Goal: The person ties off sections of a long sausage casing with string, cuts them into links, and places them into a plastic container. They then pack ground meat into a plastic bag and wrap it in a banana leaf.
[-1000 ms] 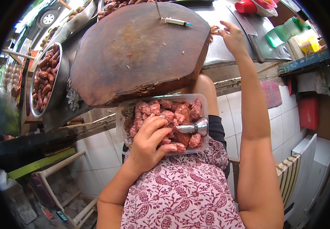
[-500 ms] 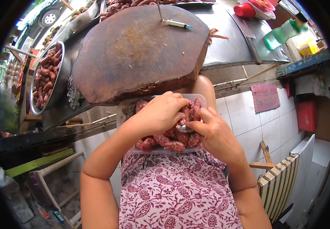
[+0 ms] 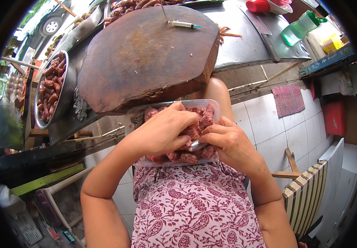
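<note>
On my lap a clear plastic container [image 3: 216,108] holds dark red, raw chopped meat [image 3: 193,156]. My left hand [image 3: 166,129] reaches over its middle, fingers curled, with some meat between thumb and forefinger. At the container's right side my right hand [image 3: 228,138] is closed in a pinch beside a small shiny rim [image 3: 195,145] among the meat. What that rim belongs to is hidden by the hands. Just beyond the container stands a thick wooden chopping block [image 3: 133,58], with a syringe [image 3: 182,24] lying near its far edge.
Left of the block, a metal bowl [image 3: 70,89] holds sausages [image 3: 50,89]. A cleaver [image 3: 269,46] lies on the metal table [image 3: 236,45] at right, near a green bottle [image 3: 300,29]. Sausages [image 3: 141,5] fill a tray behind the block. A striped chair [image 3: 306,198] stands at right.
The view has shifted slightly. My left hand has come a little lower and left over the meat, its thumb now showing. My right fingers have drawn closer together.
</note>
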A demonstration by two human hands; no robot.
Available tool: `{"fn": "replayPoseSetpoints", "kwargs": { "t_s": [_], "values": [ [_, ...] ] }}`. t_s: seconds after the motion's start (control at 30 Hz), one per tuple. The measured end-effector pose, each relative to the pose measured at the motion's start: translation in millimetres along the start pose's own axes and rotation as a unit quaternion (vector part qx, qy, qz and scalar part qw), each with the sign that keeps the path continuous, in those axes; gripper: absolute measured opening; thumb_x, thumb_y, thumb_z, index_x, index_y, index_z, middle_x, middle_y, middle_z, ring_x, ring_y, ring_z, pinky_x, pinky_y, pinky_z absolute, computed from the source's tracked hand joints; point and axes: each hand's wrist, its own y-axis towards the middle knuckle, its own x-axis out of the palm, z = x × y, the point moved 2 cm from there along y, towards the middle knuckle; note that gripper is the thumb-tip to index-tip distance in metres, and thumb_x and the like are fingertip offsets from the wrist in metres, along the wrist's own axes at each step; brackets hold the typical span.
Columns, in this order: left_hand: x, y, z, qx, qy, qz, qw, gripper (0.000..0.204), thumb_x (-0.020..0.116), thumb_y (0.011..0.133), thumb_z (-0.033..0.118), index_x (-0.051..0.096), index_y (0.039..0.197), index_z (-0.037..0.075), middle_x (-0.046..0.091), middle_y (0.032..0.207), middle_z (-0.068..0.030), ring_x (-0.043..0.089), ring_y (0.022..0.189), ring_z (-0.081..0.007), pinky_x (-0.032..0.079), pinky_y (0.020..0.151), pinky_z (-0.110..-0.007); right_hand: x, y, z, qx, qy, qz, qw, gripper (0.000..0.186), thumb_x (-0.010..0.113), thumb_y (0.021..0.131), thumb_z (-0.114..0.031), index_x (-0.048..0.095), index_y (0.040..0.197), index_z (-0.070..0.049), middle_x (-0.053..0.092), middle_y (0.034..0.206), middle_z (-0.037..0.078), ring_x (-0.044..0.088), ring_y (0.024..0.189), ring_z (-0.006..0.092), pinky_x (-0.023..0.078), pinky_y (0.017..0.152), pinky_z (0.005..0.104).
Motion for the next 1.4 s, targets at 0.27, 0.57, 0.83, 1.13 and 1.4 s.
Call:
{"fn": "replayPoseSetpoints", "kwargs": {
  "t_s": [0.27,0.57,0.83,1.13,1.4],
  "values": [
    [10.2,-31.6,3.4,0.023,-0.026,0.092,0.995,0.029,0.069,0.073,0.001,0.062,0.101,0.001,0.065,0.100,-0.0136,0.060,0.096,-0.0347,0.049,0.086,-0.043,2.6,-0.7,-4.5,0.012,-0.003,0.005,1.000,0.030,0.070,0.074,0.000,0.069,0.103,-0.007,0.065,0.099,0.008,0.058,0.096,0.0311,0.050,0.086,0.0410],
    [23.6,-60.7,-29.7,-0.045,-0.261,0.222,0.939,0.026,0.060,0.073,-0.008,0.058,0.099,-0.001,0.068,0.109,-0.0114,0.063,0.100,-0.0197,0.050,0.091,-0.032,4.2,6.3,2.6,0.024,-0.078,0.028,0.996,0.028,0.070,0.076,0.002,0.065,0.103,-0.004,0.065,0.098,0.010,0.059,0.096,0.0338,0.049,0.089,0.0424],
    [34.7,-76.1,-45.6,-0.011,-0.529,0.321,0.785,0.021,0.060,0.077,-0.007,0.056,0.094,0.004,0.065,0.113,-0.0132,0.060,0.110,-0.0182,0.048,0.101,-0.034,18.5,19.4,10.2,0.024,-0.094,0.094,0.991,0.019,0.069,0.082,0.001,0.066,0.100,-0.003,0.066,0.099,0.013,0.060,0.093,0.0347,0.049,0.086,0.0435],
    [48.6,-73.7,-38.5,-0.024,-0.718,0.355,0.598,0.022,0.063,0.087,-0.002,0.054,0.105,0.006,0.063,0.119,-0.0145,0.064,0.114,-0.0242,0.057,0.097,-0.041,10.2,9.7,2.9,0.172,0.557,-0.047,0.811,0.063,0.068,0.090,0.006,0.045,0.148,0.001,0.062,0.130,0.008,0.060,0.116,0.0170,0.052,0.099,0.0301],
    [52.0,-73.6,-11.3,-0.120,-0.605,0.300,0.728,0.020,0.061,0.093,0.000,0.048,0.107,0.007,0.057,0.128,-0.0115,0.062,0.117,-0.0216,0.060,0.094,-0.040,25.6,25.7,10.0,0.070,0.328,0.106,0.936,0.056,0.076,0.079,0.006,0.057,0.130,-0.002,0.062,0.123,0.010,0.061,0.112,0.0195,0.052,0.093,0.0324]
  ]
}}
